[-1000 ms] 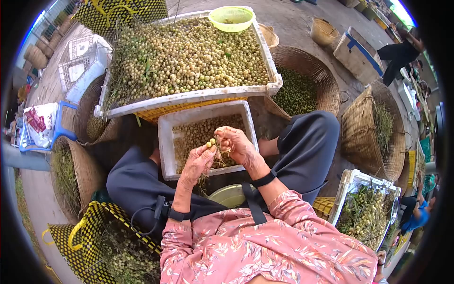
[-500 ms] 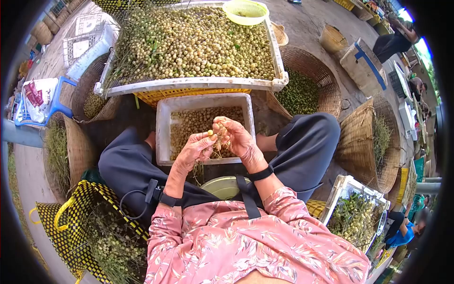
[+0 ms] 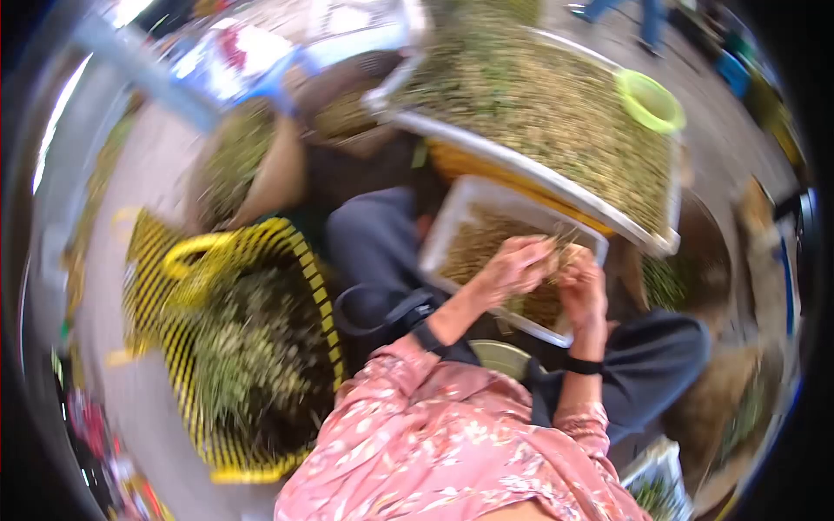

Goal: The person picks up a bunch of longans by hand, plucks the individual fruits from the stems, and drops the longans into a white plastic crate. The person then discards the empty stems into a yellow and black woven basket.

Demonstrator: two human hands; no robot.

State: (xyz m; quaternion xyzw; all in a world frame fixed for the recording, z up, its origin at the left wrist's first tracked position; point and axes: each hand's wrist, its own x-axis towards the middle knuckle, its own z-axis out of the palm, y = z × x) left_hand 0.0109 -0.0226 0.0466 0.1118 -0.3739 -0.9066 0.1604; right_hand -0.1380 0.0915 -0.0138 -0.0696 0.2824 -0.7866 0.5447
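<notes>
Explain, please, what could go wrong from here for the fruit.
Both hands hold stems over the white box, so loose bits might fall among the fruit inside.

The green basket sits at a corner of the heaped tray; a knock there could perhaps tip it over the edge.

Your right hand (image 3: pixel 580 278) pinching thin stems (image 3: pixel 566 247), your left hand (image 3: pixel 521 265) close beside, both above white bin (image 3: pixel 442 227). Yellow-and-black bag (image 3: pixel 150 280) at your left, blurred greenery (image 3: pixel 252 352) inside.
</notes>
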